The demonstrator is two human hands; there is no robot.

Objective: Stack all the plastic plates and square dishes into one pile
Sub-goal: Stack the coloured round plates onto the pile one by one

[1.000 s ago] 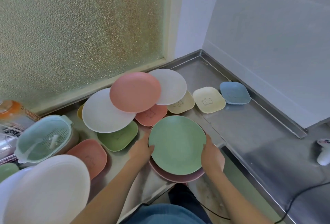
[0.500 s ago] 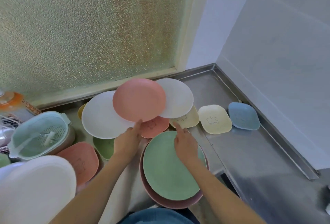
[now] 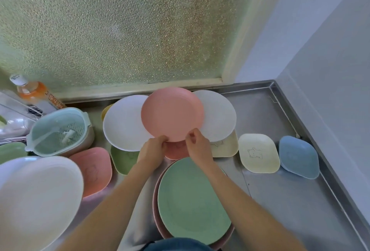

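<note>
My left hand (image 3: 153, 151) and my right hand (image 3: 198, 145) both pinch the near rim of a round pink plate (image 3: 172, 113), which overlaps two white round plates (image 3: 124, 124) (image 3: 219, 114). Close to me a green round plate (image 3: 192, 200) lies on a dark pink plate (image 3: 157, 216). Square dishes lie around: a pink one (image 3: 177, 150) partly under my hands, a green one (image 3: 123, 159), a larger pink one (image 3: 94, 170), two cream ones (image 3: 226, 145) (image 3: 258, 155) and a blue one (image 3: 298, 156).
The steel counter (image 3: 280, 200) ends in a raised rim at the right wall. A mint lidded strainer basket (image 3: 60, 130), a bottle of orange drink (image 3: 30, 90) and a big white bowl (image 3: 34, 196) crowd the left. A frosted window stands behind.
Both hands left the green plate on the near pile, reached forward and took hold of the pink round plate's near rim. The view has tilted up and come closer.
</note>
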